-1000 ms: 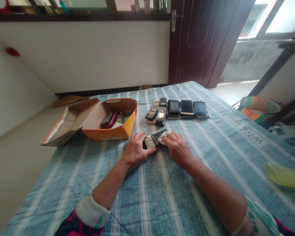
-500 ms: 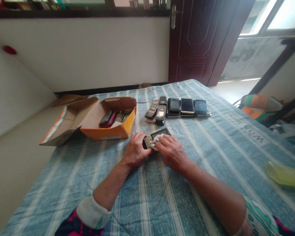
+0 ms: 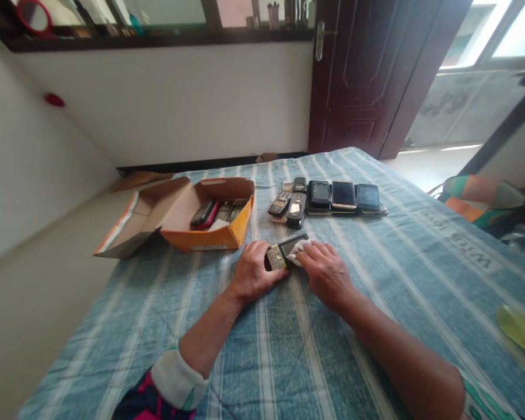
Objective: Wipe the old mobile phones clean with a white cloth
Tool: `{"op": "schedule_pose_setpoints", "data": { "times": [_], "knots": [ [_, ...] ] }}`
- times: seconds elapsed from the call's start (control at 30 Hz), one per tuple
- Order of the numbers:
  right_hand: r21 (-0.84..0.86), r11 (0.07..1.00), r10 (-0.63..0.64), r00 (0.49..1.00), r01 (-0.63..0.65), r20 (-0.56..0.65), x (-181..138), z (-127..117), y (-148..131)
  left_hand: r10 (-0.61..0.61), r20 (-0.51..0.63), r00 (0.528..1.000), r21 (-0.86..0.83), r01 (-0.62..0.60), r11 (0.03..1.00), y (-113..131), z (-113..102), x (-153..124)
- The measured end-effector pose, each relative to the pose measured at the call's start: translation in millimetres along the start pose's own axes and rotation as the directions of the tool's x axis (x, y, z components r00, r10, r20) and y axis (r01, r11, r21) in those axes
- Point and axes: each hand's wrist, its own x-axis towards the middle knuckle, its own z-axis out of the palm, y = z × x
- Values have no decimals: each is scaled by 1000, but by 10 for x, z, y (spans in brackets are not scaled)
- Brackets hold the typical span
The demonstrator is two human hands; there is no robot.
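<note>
**Hand and Phone Positions, Referenced to the Box**

The orange box point(image 3: 201, 240) rests on the striped sheet point(image 3: 284, 361), lid point(image 3: 146, 213) folded open to the left. All positions are taken from the box, as viewed by the person.

Keypad phone point(image 3: 277, 257): right of the box and closer to the person. It lies at a slant, keypad end toward the box, screen end away from it. Whether its underside touches the sheet cannot be determined.

Left hand point(image 3: 254, 271): near the box's front right corner. It grasps the keypad end of the keypad phone, thumb along the near edge.

Right hand point(image 3: 330, 273): farther right of the box than the left hand. Its fingers grasp a crumpled white cloth point(image 3: 296, 253), which touches the screen end and covers part of the screen.

Box contents: a black phone point(image 3: 202, 212) and a dark red phone point(image 3: 212, 216), touching, with further items partly hidden by the box wall.

Button phones point(image 3: 296, 209): a tight cluster right of the box.

Touchscreen phones point(image 3: 343, 195): three in a row, farther right of the box than the cluster, resting on other flat items.
</note>
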Motion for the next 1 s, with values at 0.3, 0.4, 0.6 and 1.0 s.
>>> {"op": "schedule_pose_setpoints", "data": {
  "times": [0.3, 0.4, 0.6, 1.0],
  "knots": [
    [12, 1000, -8, 999, 8, -48, -49, 34, -41, 39, 51, 998, 143, -46, 989, 54, 6, -44],
    [67, 995, -72, 995, 77, -68, -55, 32, -131, 30, 79, 996, 165, -43, 985, 77, 5, -51],
    [40, 995, -86, 993, 89, -80, -58, 3, -135, 31, 101, 994, 192, -50, 980, 81, 12, -86],
    [-17, 999, -28, 997, 27, -72, -83, 15, -31, 28, 123, 992, 180, -50, 982, 65, 17, -87]
  ]
}}
